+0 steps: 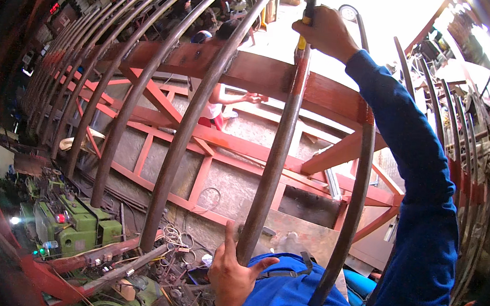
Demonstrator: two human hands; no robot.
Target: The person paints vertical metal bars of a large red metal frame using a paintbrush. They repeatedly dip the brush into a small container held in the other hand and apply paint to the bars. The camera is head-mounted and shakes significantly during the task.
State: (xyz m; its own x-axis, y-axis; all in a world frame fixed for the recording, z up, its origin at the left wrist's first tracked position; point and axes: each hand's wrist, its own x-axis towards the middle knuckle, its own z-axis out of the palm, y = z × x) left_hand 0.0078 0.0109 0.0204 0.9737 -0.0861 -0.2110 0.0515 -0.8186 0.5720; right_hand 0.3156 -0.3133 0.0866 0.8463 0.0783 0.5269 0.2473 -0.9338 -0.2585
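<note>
My right hand is raised at the top, closed around a small black-and-yellow tool. Its yellow part meets the upper part of a dark metal pipe, just above a red beam; its exact kind is hard to make out. That pipe is slightly curved and stained red where it crosses the beam. Low in the view, my left hand is at the pipe's lower end. Its index finger and thumb are spread on either side of the pipe; the other fingers are mostly hidden.
Parallel curved pipes cross the red steel beam on both sides of me. Below is a red frame, with another person's arm beyond the beam. A green machine and tangled cables lie at lower left.
</note>
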